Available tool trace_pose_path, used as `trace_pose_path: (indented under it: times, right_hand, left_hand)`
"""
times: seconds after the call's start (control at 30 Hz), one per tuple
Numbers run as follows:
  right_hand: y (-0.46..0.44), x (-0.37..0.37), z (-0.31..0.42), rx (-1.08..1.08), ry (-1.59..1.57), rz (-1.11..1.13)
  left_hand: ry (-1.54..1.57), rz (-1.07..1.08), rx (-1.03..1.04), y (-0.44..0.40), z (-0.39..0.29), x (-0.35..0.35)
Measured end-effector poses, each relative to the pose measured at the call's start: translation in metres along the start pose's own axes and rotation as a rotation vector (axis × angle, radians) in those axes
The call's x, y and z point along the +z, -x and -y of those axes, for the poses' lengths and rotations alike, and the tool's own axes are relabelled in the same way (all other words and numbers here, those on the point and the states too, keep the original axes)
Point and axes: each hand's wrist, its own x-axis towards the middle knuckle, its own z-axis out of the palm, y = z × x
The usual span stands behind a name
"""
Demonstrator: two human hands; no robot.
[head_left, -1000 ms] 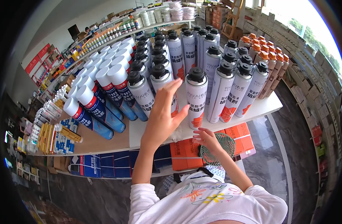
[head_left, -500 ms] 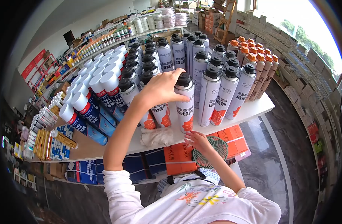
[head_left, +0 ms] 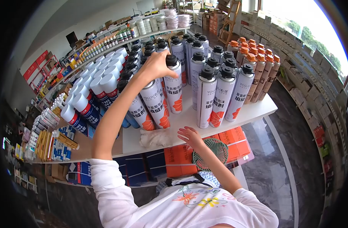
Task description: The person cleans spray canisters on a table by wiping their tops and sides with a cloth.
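My left hand (head_left: 155, 67) is closed around the upper part of a white spray can (head_left: 173, 91) with a black top and an orange pattern near its base. The fingertips behind the can are hidden. Left of it, more white cans (head_left: 154, 102) of the same kind stand under my forearm. My right hand (head_left: 190, 136) hovers by the table's front edge, fingers spread and nothing in them. A crumpled whitish cloth (head_left: 155, 139) lies on the table to its left.
White cans (head_left: 221, 97) and brown cans with orange caps (head_left: 262, 78) stand on the right. Blue cans with white caps (head_left: 91, 116) fill the left. Below the white table (head_left: 257, 114) are orange boxes (head_left: 179, 159) and a green mesh basket (head_left: 211, 155).
My left hand has moved the can away from the front edge, back and to the left, beside the other cans. My right hand has shifted slightly left and up, its fingers still spread.
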Motion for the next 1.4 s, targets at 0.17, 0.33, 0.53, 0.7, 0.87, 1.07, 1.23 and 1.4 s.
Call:
trace_pose_path:
  times: [0.17, 0.33, 0.53, 0.7, 0.87, 1.07, 1.23, 1.4]
  right_hand:
    - [0.001, 0.014, 0.002, 0.039, 0.048, -0.029]
    - [-0.008, 0.015, 0.000, 0.033, 0.054, -0.010]
    - [-0.011, 0.006, 0.000, 0.017, 0.053, 0.014]
    - [-0.023, 0.000, -0.012, 0.002, 0.070, 0.017]
    - [-0.025, 0.002, -0.024, 0.093, 0.170, 0.051]
    - [-0.013, 0.006, -0.024, 0.113, 0.240, 0.051]
    - [-0.011, -0.004, -0.018, 0.096, 0.274, 0.046]
    - [-0.008, -0.006, -0.006, 0.076, 0.278, -0.003]
  left_hand:
    - [-0.140, -0.004, -0.087, -0.039, 0.029, 0.009]
    - [-0.158, 0.017, -0.122, -0.067, 0.062, 0.022]
    - [-0.218, 0.097, -0.146, -0.078, 0.081, 0.031]
    - [-0.251, 0.114, -0.123, -0.078, 0.084, 0.037]
    - [-0.250, 0.119, -0.197, -0.066, 0.070, 0.035]
    - [-0.270, 0.104, -0.196, -0.061, 0.060, 0.031]
    - [-0.346, 0.054, -0.159, -0.061, 0.060, 0.035]
    - [-0.361, 0.036, -0.127, -0.090, 0.039, 0.015]
